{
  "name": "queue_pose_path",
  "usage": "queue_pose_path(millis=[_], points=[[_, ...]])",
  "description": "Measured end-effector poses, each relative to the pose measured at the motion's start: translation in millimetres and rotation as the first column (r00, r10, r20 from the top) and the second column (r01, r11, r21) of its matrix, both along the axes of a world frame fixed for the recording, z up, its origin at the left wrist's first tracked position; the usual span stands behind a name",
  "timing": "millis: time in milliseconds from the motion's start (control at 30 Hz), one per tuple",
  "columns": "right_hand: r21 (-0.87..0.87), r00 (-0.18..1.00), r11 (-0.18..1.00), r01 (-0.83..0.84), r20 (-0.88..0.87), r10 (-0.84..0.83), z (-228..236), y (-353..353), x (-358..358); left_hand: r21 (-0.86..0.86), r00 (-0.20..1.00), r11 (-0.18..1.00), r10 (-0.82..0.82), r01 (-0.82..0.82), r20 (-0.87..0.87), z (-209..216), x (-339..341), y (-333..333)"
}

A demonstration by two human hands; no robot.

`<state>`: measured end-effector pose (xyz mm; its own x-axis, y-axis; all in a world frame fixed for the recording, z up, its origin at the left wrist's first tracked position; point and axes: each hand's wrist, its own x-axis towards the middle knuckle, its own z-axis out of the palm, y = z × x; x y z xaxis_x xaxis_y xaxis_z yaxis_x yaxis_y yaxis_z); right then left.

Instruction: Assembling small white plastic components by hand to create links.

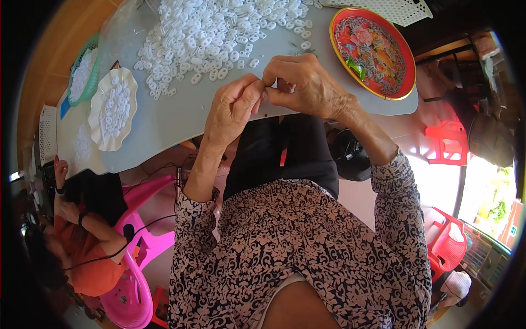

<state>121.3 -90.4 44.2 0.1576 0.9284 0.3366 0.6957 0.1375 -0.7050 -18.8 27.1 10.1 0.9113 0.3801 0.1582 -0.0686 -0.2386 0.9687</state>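
My left hand and my right hand meet fingertip to fingertip over the near edge of a grey table. Each one pinches with thumb and forefinger. Whatever sits between the fingertips is too small and covered to name. Just beyond them spreads a large heap of small white oval plastic pieces with holes. To the right of my right hand lies a round red tray with a gold edge and a flowered bottom, strewn with many thin grey metal bits. A small green item rests in it.
At the left stand a scalloped cream plate of white pieces and a green basket. A white perforated basket is at the far right. A co-worker in orange sits left on a pink chair. A red stool stands right.
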Motion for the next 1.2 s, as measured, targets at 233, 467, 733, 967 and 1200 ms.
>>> queue_pose_path(millis=[233, 467, 733, 967, 1200], points=[[-0.039, 0.953, 0.993, 0.113, -0.278, -0.119, -10, -4, -14, -0.457, 0.979, 0.873, 0.204, -0.172, 0.021, -15, 2, -9], [0.05, 0.744, 0.989, 0.138, -0.664, -0.071, -20, 0, -10, -0.564, 0.983, 0.82, 0.164, -0.092, 0.079, -7, 11, -17], [-0.033, 0.733, 0.944, 0.327, -0.622, -0.275, -31, -6, -8, 0.562, 0.946, 0.761, 0.263, -0.323, 0.188, 2, 15, 7], [-0.041, 0.741, 0.952, 0.304, -0.618, -0.263, -30, -10, -7, 0.863, 0.976, 0.484, 0.212, -0.143, 0.043, 2, 31, 16], [0.002, 0.723, 0.949, 0.315, -0.648, -0.238, -36, -8, -9, 0.894, 0.992, 0.435, 0.108, -0.106, 0.065, -2, 36, 17]])
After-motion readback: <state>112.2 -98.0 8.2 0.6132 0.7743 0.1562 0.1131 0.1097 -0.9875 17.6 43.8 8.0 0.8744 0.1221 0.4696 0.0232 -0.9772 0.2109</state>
